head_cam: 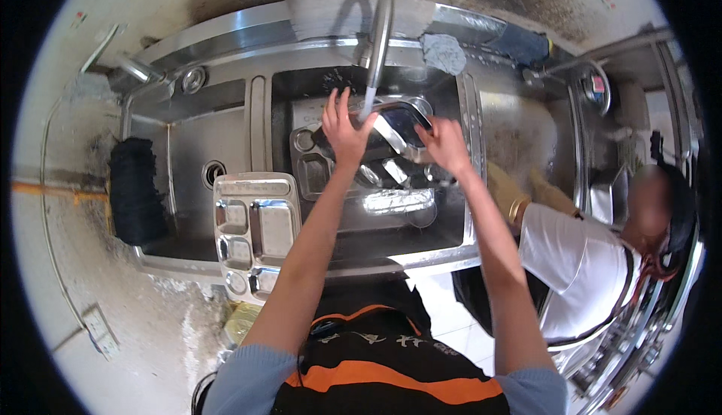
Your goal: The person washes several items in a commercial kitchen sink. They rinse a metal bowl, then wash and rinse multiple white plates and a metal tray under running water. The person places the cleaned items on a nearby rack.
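A steel compartment tray is tilted under the running faucet in the middle sink basin. My right hand grips its right edge. My left hand is at the tray's left part, fingers spread and thumb towards the water stream; whether the palm touches the metal is hard to see. Beneath, another compartment tray lies in the basin, partly covered by the first tray and my left arm.
A third compartment tray rests across the left basin's front rim. Dark cloth hangs over that basin's left side. A grey rag lies behind the middle basin. At right, a co-worker reaches into the right basin in long gloves.
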A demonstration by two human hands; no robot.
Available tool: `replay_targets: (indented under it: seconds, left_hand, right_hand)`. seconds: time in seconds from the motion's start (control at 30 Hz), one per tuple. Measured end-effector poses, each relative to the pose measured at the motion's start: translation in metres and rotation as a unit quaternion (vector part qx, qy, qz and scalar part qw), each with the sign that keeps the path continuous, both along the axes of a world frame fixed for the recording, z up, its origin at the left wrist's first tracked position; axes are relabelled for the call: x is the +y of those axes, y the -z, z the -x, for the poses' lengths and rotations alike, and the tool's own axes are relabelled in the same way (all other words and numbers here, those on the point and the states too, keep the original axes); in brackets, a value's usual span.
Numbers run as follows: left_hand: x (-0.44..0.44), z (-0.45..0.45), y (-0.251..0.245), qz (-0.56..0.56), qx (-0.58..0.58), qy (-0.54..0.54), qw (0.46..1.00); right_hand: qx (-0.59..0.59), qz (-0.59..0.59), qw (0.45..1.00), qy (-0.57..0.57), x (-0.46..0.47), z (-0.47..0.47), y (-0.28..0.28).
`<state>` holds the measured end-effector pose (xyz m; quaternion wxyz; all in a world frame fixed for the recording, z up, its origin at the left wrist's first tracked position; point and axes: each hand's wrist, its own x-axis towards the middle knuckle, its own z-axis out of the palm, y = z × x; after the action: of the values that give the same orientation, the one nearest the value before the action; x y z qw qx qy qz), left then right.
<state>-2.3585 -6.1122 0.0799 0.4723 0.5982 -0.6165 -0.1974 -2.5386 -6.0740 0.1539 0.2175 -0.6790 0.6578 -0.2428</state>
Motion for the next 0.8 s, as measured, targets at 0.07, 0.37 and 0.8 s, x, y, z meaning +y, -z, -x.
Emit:
replay_targets:
  seconds: [0.07, 0.37, 0.8]
  left_hand:
    - [0.004, 0.015, 0.016, 0.025, 0.017, -0.030, 0.999]
    - [-0.002, 0.060, 0.044, -0.192, -0.054, -0.179, 0.963]
    - [0.014, -0.043, 0.091, -0.206, -0.097, -0.009, 0.974]
  right_hand:
    - [-0.007, 0.010, 0.997, 0.075, 0.026, -0.012, -0.002]
    - [-0.185, 0.017, 0.934, 0.306, 0.110, -0.039, 0.003]
    - [-0.498, -0.021, 0.708, 0.501, 0.153, 0.030, 0.073]
